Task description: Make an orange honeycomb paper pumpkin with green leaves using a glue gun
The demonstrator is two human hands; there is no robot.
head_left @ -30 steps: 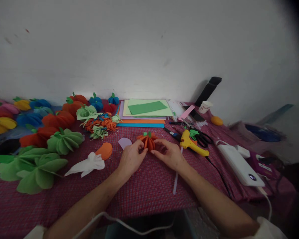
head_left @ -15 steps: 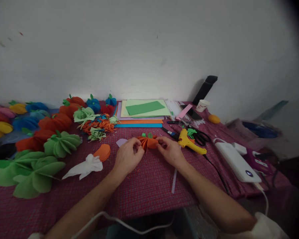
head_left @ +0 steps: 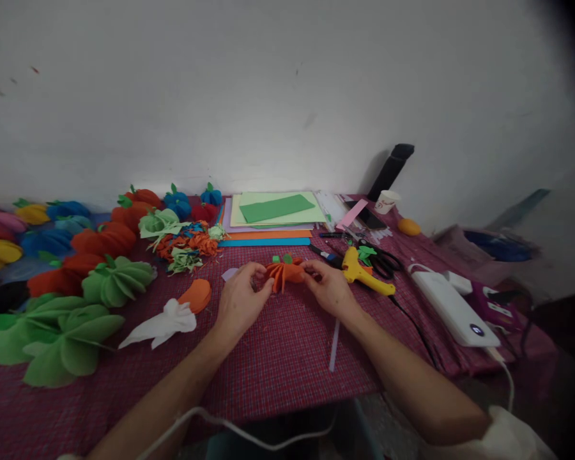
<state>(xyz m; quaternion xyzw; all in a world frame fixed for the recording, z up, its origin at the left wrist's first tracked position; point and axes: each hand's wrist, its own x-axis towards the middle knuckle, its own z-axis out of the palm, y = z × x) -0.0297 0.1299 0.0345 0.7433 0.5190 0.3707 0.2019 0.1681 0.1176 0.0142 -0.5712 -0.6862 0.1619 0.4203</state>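
A small orange paper pumpkin with green leaves on top is held between both my hands above the red checked tablecloth. My left hand pinches its left side with curled fingers. My right hand grips its right side, thumb and fingers closed on the folds. Just right of my right hand lies a yellow glue gun, and a clear glue stick lies below my right wrist.
Many paper pumpkins in green, orange, blue, yellow line the left. A white tissue, orange paper cut-outs, paper scraps, stacked coloured sheets, black scissors, a white power bank and a paper cup surround my hands.
The pumpkin has been turned from upright to lying more on its side between my hands. Both hands shifted slightly upward on the cloth; the view drifted a little right.
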